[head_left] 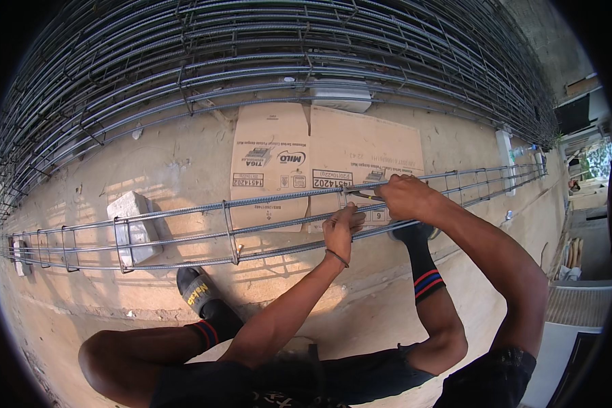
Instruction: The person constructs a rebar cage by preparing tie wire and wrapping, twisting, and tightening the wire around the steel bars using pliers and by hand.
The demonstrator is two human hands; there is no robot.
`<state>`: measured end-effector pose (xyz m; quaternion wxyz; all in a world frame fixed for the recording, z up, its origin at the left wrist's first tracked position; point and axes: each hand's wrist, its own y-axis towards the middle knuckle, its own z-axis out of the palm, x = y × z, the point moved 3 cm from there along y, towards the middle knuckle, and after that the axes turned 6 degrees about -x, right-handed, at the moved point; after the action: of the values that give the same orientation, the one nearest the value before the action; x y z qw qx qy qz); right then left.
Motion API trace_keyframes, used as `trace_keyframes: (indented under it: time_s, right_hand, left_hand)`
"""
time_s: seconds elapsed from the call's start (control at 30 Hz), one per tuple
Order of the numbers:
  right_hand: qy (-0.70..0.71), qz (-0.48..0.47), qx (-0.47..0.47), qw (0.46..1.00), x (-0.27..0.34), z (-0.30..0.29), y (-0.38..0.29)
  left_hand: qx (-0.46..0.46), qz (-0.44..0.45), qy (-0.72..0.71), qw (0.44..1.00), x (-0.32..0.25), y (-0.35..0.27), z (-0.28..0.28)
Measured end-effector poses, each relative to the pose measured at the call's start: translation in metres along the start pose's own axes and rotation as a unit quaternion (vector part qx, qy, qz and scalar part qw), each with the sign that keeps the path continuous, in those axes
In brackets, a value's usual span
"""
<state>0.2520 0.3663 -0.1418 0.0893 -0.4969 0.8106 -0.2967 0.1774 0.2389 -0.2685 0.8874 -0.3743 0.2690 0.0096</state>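
Observation:
A long, narrow rebar cage of ribbed steel bars and square wire stirrups lies across in front of me. My right hand is closed around a pair of pliers or pincers, whose jaws meet the far bar at a stirrup joint. Much of that tool is hidden by the fingers. Just to the left and nearer me, my left hand has its fingers curled on the cage near the same stirrup. A dark band circles the left wrist.
Flattened cardboard lies beneath the cage. White blocks stand under it, and another block sits by a large stack of rebar cages beyond. My slippered feet are close to the near bar on the concrete floor.

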Motion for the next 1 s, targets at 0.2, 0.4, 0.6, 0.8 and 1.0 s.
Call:
trace_keyframes:
  time_s: [0.2, 0.4, 0.6, 0.8, 1.0]
  right_hand:
    - [-0.426, 0.051, -0.14, 0.892, 0.051, 0.025, -0.024]
    - [-0.063, 0.159, -0.147, 0.974, 0.049, 0.016, -0.032]
    - [0.601, 0.324, 0.19, 0.706, 0.014, 0.027, -0.044]
    - [0.562, 0.371, 0.103, 0.732, 0.013, 0.046, -0.038]
    - [-0.333, 0.121, -0.181, 0.918, 0.024, 0.009, -0.036]
  left_hand:
    - [0.147, -0.204, -0.372, 0.894, 0.015, 0.019, 0.064]
    - [0.097, -0.219, -0.431, 0.87, 0.033, 0.061, 0.066]
    - [0.024, -0.212, -0.364, 0.907, 0.014, 0.038, 0.065]
    - [0.089, -0.216, -0.34, 0.911, 0.004, 0.018, 0.069]
    - [0.028, -0.212, -0.398, 0.892, 0.003, 0.03, 0.094]
